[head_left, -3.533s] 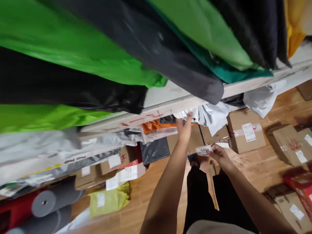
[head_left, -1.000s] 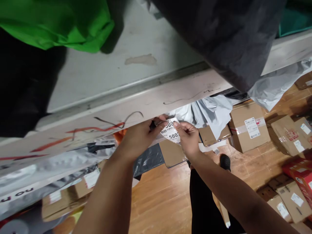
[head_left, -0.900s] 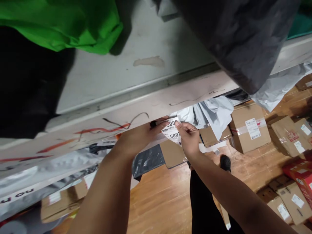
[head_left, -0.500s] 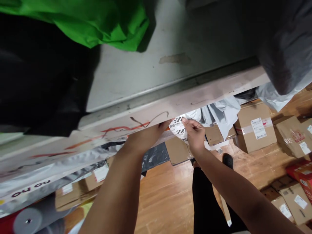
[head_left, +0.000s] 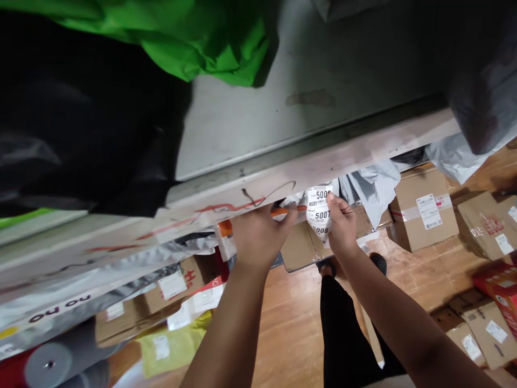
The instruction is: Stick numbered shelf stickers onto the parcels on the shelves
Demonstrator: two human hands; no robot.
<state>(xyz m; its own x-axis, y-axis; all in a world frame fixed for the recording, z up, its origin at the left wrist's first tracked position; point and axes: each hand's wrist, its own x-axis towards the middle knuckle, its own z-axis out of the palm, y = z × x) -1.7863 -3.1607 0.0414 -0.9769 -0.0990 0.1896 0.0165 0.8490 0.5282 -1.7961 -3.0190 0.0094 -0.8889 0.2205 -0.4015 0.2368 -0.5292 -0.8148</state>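
My right hand point(head_left: 342, 221) pinches a curling white strip of printed number labels point(head_left: 320, 207) between thumb and fingers; 5007 and 5008 can be read on it. To its left is my left hand point(head_left: 260, 234), just below the shelf's front edge, its thumb stretched out and apart. The shelf edge hides most of its other fingers. It lies over a white and orange package point(head_left: 225, 230), whose orange edge shows on both sides of the hand. A gap separates the left thumb from the label strip.
Above my hands runs a pale shelf point(head_left: 242, 124) with scribbled marks, bearing a green bag point(head_left: 210, 48) and a black bag point(head_left: 89, 118). Below and around are grey plastic parcels point(head_left: 374, 188), a cardboard box point(head_left: 422, 215), a yellow parcel point(head_left: 172, 345) and the wooden floor point(head_left: 283, 334).
My left hand has come away from beside the label strip, and its thumb now stands apart. The right hand still pinches the strip, which faces the camera more fully. The view has shifted slightly.
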